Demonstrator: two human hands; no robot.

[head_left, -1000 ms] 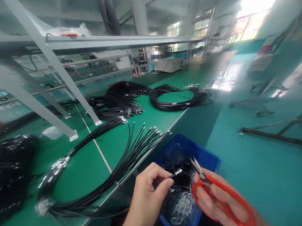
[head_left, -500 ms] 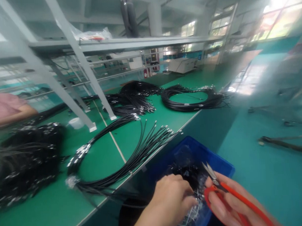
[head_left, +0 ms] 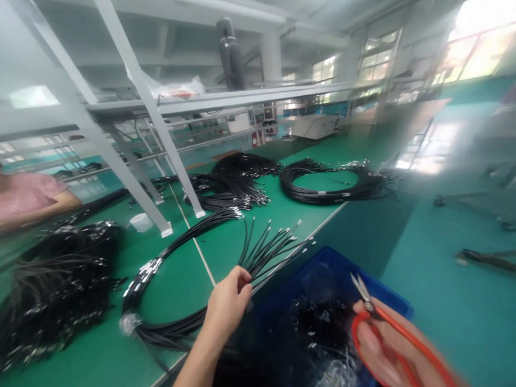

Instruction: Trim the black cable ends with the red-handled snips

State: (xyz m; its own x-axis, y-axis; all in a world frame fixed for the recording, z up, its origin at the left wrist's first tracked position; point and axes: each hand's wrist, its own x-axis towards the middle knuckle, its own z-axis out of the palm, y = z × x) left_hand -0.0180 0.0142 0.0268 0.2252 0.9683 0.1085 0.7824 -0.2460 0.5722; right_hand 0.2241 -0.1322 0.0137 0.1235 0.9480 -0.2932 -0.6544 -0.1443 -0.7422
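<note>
A bundle of black cables (head_left: 187,325) with silvery end tips lies curved on the green bench, bound with clear wrap at its left. My left hand (head_left: 228,300) is at the fanned-out end of this bundle, its fingers curled around some cables; the exact grip is partly hidden. In my right hand (head_left: 391,350) I hold red-handled scissors (head_left: 368,306), blades pointing up and slightly apart. Below and between my hands is a blue bin (head_left: 388,290) with black scraps and clear or whitish strips inside.
More black cable coils (head_left: 318,197) lie farther along the green bench (head_left: 209,241). A dark cable heap (head_left: 65,287) is at the left. Metal shelf posts (head_left: 165,140) rise from the bench. A white roll (head_left: 140,222) stands near them. A person in a pink shirt (head_left: 27,195) sits across the bench.
My left hand first held a short dark piece with a silvery end, dipped over the bin, then moved left to the cables without it. The scissors stay in my right hand. The view turned left.
</note>
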